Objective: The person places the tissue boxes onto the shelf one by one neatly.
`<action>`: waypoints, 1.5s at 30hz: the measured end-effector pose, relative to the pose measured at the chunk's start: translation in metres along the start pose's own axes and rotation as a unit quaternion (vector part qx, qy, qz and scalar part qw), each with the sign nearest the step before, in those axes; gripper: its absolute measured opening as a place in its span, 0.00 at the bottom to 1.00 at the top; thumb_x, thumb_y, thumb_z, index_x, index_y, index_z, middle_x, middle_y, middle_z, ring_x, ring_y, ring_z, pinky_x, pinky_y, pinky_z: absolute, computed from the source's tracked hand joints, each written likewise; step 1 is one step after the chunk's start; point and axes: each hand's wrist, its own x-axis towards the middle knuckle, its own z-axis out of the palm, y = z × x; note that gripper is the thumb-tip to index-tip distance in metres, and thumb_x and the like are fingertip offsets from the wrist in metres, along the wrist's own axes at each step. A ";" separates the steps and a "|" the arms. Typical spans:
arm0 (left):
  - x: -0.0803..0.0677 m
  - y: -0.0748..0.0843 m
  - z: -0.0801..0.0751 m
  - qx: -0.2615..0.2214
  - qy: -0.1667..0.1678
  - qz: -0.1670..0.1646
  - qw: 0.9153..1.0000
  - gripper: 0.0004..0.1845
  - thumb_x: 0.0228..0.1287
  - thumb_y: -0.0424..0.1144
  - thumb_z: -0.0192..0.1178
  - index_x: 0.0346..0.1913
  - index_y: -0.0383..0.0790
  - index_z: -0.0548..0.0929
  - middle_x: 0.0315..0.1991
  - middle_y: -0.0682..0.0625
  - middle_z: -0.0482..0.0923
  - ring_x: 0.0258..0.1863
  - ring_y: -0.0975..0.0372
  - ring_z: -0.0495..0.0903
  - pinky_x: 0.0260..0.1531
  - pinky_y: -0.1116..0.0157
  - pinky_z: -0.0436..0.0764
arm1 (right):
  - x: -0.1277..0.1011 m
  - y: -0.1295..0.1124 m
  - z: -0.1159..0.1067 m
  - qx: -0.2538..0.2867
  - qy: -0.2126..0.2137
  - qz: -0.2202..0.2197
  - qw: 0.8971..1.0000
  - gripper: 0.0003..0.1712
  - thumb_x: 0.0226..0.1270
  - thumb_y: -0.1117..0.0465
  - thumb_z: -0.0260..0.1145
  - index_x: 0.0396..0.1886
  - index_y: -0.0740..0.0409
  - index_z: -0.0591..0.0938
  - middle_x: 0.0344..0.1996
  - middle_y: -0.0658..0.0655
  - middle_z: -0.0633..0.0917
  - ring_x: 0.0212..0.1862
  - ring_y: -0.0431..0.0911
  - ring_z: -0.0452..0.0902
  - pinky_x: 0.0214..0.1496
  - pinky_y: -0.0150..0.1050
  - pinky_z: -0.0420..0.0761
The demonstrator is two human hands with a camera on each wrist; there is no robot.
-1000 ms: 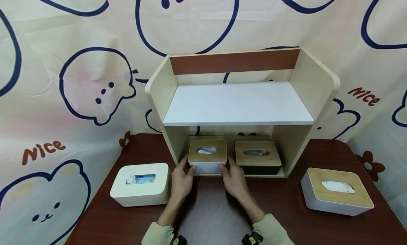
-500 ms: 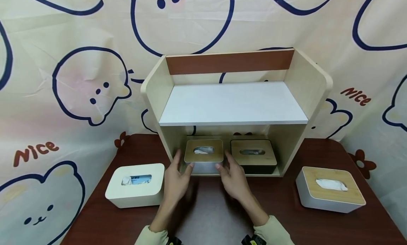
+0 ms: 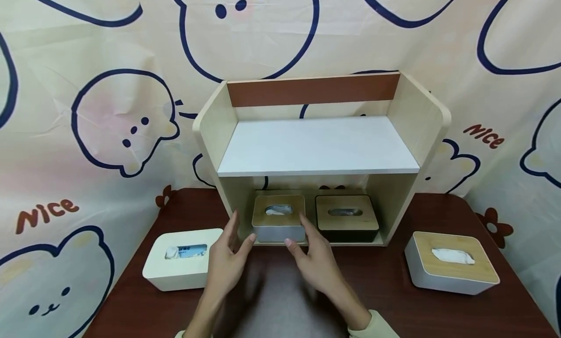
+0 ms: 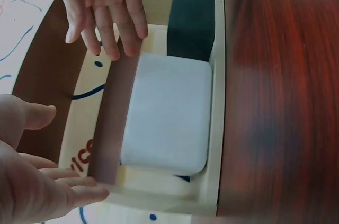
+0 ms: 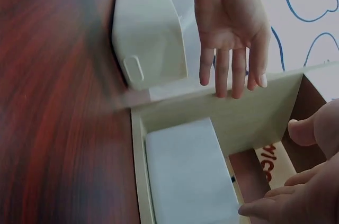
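The wooden shelf [image 3: 315,148] now holds the white tissue box [image 3: 278,224] further inside its lower bay, left of the black box [image 3: 346,224]. Both the left hand [image 3: 225,262] and right hand [image 3: 317,262] have let go and drawn back, fingers straight, holding nothing.

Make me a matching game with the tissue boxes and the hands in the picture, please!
Things:
1. white tissue box with a wooden lid
2. black tissue box
3. cream tissue box
4. left hand

Places or states:
A. on the table, left of the shelf
B. in the shelf's lower compartment, on the right
C. open, holding nothing, in front of the shelf
D. in the shelf's lower compartment, on the left

Pairs: 1-D, 2-B, 3-A, 4-C
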 end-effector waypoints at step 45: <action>-0.044 -0.061 -0.141 0.075 0.119 -0.254 0.957 0.52 0.77 0.53 0.67 0.89 0.50 0.43 0.89 0.50 0.41 0.87 0.44 0.47 0.83 0.52 0.57 | 0.004 -0.003 0.116 -0.001 -0.150 0.013 0.989 0.48 0.75 0.42 0.71 0.85 0.59 0.65 0.80 0.62 0.72 0.81 0.58 0.68 0.80 0.59 0.72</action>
